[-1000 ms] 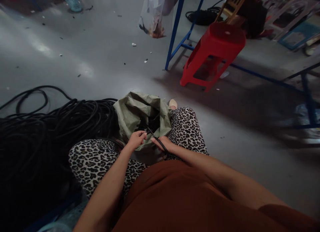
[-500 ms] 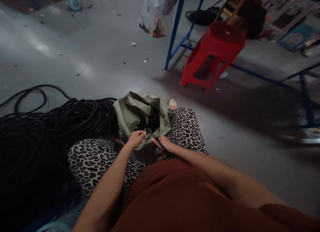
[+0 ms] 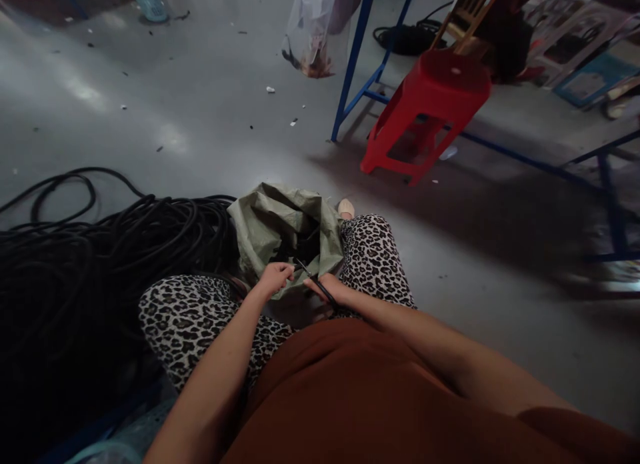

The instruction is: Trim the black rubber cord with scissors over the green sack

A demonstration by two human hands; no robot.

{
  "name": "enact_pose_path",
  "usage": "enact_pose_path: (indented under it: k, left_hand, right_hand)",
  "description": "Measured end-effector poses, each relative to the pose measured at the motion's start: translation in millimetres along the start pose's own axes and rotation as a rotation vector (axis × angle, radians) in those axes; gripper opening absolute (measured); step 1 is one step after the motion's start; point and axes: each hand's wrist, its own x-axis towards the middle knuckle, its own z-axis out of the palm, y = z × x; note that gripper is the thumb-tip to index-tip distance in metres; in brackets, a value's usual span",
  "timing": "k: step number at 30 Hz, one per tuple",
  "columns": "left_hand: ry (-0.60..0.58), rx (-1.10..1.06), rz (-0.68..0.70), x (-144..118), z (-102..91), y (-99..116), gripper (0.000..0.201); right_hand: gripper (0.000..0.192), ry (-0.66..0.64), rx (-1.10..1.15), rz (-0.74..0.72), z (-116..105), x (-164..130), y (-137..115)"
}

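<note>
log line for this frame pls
left hand: grip on black cable piece | right hand: grip on same piece | over open green sack between knees | black cable pile at left

1. I see the sack [image 3: 273, 224] between my knees, just ahead of my hands.
2. The cable heap [image 3: 100, 251] lies left of it, touching.
3. The stool [image 3: 430, 111] stands far ahead right, beside the frame leg [image 3: 350, 71].
</note>
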Motion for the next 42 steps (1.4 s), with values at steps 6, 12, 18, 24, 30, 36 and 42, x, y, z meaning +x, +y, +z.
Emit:
enact_pose_path:
  k: [6, 12, 18, 24, 30, 36, 42]
  left_hand:
    - [0.022, -0.026, -0.033, -1, 2.5, 6, 0.028]
    - [0.070, -0.128, -0.013, 0, 1.5, 7, 0.030]
    - [0.118, -0.237, -0.025, 2, -2.7, 5, 0.031]
    - [0.160, -0.283, -0.021, 5, -4.5, 1, 0.032]
    - [0.143, -0.297, -0.001, 4, -5.5, 1, 0.029]
    - [0.133, -0.316, 0.002, 3, -5.6, 1, 0.036]
    - [0.113, -0.307, 0.008, 1, -4.8, 4, 0.037]
  right_hand:
    - [0.058, -0.004, 0.103, 0.069, -1, 2, 0]
    - [0.054, -0.006, 0.182, 0.178, -1, 2, -3]
    - [0.051, -0.023, 0.180, 0.230, -3, 3, -7]
    - [0.049, -0.024, 0.164, 0.221, -3, 6, -3]
    - [0.050, -0.012, 0.179, 0.098, 1, 14, 4]
    - [0.050, -0.043, 0.335, 0.104, 6, 21, 8]
    - [0.052, -0.066, 0.347, 0.031, 7, 22, 11]
